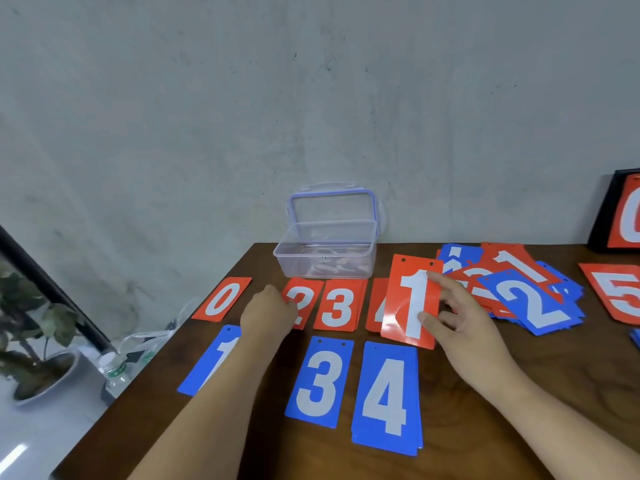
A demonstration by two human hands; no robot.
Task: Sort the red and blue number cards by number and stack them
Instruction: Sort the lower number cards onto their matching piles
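Blue 4 (386, 396), blue 3 (320, 382) and blue 1 (214, 358) lie nearest. Right hand (464, 323) pinches red 1 (412, 303) between thumb and forefinger, over red 4 (379, 306). Left hand (268, 311) has its fingers curled at red 2 (304, 303); whether they grip it is unclear. The pile (519, 289) lies far right

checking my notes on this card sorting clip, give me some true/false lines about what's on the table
1. The right hand holds a red 1 card. True.
2. The clear box is shut with its lid. False: it is open, and the lid stands up behind it.
3. The blue 4 card lies just right of the blue 3 card. True.
4. The red 0 card is buried in the loose pile. False: it lies alone at the left end of the red row, and the pile is far to the right.
5. The left hand rests on the blue 4 card. False: it is up at the red row, beside the red 2 card.
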